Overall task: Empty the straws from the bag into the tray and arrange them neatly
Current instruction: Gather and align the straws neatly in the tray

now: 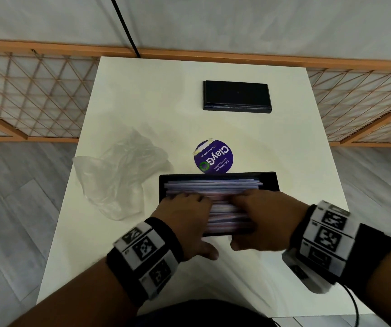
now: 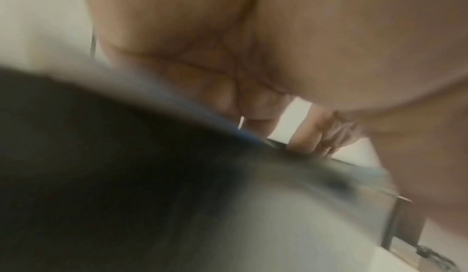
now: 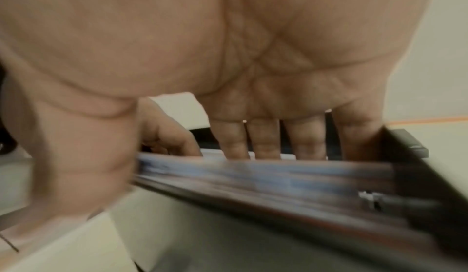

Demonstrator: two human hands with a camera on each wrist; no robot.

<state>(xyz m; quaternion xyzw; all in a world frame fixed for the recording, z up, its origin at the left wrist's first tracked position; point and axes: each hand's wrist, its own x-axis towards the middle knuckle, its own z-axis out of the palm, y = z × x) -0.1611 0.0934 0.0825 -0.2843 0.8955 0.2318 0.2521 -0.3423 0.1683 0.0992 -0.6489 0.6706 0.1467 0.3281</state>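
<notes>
Straws (image 1: pixel 213 185) lie lengthwise in the tray (image 1: pixel 270 178), left hand (image 1: pixel 185 223) and right hand (image 1: pixel 262 218) flat upon them, side by side, fingers extended, evidently levelling the pile. Beside the tray, the bag (image 1: pixel 121 175) lies slack, apparently emptied.

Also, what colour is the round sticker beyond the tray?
Purple, with white lettering and a green ring: the round sticker shows best in the head view.

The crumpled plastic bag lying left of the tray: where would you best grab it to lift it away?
Pinch the plastic bag at its raised, crumpled top, coming from above. It lies limp and empty on the table, so the bunched folds likely give the fingers something to close on; its flat edges would be harder to catch.
</notes>
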